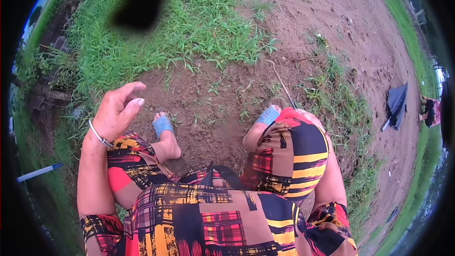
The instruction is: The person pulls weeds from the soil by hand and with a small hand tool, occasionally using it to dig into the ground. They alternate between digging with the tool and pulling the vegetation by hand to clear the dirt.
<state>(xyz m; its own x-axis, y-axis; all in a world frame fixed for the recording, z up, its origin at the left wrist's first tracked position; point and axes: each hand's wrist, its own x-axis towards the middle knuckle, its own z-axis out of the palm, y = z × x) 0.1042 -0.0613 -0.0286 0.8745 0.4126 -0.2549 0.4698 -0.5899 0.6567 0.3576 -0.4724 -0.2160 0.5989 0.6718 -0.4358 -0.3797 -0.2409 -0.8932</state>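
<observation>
Hanging open over the left edge of the soil patch (204, 114), the left hand (116, 114) holds nothing, its thumb and fingers apart; a bracelet (98, 134) circles the wrist. The right hand (313, 117), beyond the right knee (308, 140), is closed on the near end of a hooked tool (281, 81); the knee hides most of its fingers, so how tightly it grips cannot be told. The tool slants over the right side of the soil patch, its curved tip toward the far edge, where tall grass (204, 33) begins. Feet in blue bands (163, 124) stand near the patch's left and right edges. A dark umbrella (397, 105) lies at the right edge of the dirt path (374, 66), near another person (431, 112).
</observation>
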